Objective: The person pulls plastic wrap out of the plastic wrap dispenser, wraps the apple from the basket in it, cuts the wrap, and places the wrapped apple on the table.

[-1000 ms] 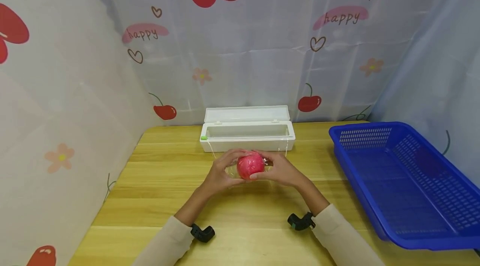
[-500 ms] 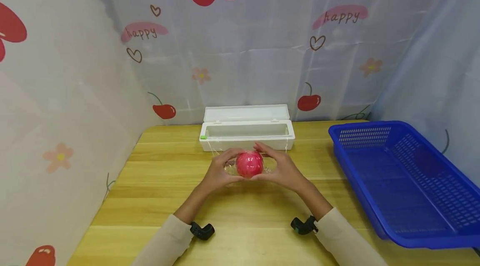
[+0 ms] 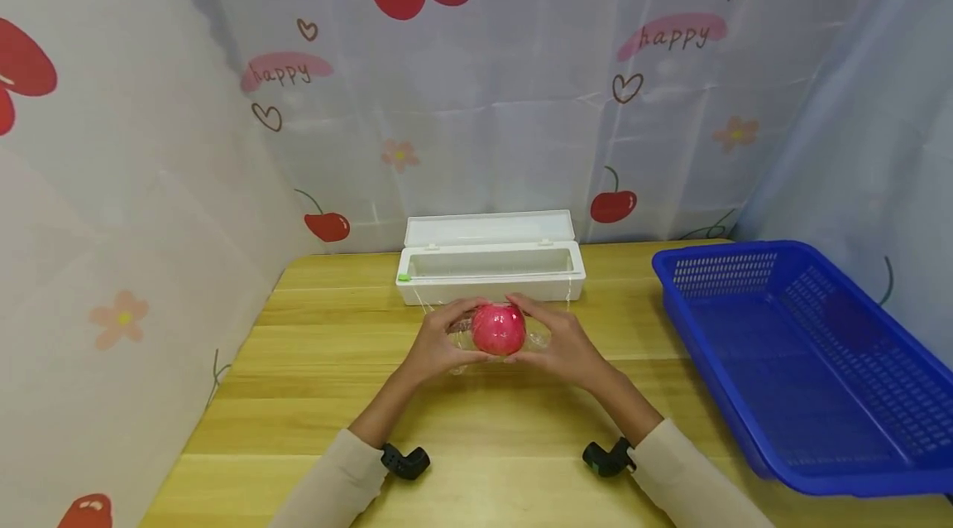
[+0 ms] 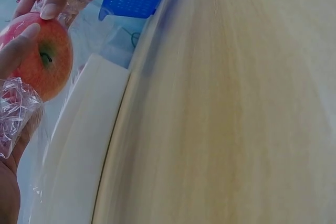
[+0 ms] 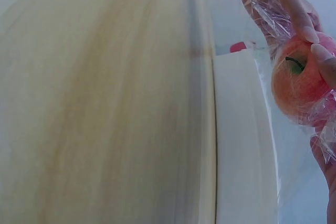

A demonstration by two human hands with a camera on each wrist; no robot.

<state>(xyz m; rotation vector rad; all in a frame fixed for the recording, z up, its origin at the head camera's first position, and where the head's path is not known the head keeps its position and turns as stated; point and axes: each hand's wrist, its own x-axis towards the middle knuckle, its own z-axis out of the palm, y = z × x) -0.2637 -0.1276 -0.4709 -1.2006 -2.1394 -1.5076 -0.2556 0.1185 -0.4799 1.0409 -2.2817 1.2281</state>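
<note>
A red apple (image 3: pixel 499 329) is held between both hands above the wooden table, in front of a white lidded box. My left hand (image 3: pixel 434 348) grips its left side, thumb at the near edge and fingers at the far edge. In the same way my right hand (image 3: pixel 567 348) grips the right side. Clear cling film (image 4: pixel 20 109) is bunched on both sides of the apple and stretches over its skin. In the right wrist view, more crumpled film (image 5: pixel 273 18) sticks out beside the fingers. The stem end shows in both wrist views, with the thumbs close by.
The white box (image 3: pixel 491 290), its lid (image 3: pixel 490 228) raised, stands at the table's back edge; a green slider (image 3: pixel 404 277) sits at its left end. A blue plastic basket (image 3: pixel 715 379) is on the right. Patterned curtains (image 3: pixel 514 131) surround the table (image 3: pixel 514 470).
The right thumb has moved off the apple's front to its near edge. The right fingers lifted briefly, then settled back at the far edge. The left hand keeps its grip.
</note>
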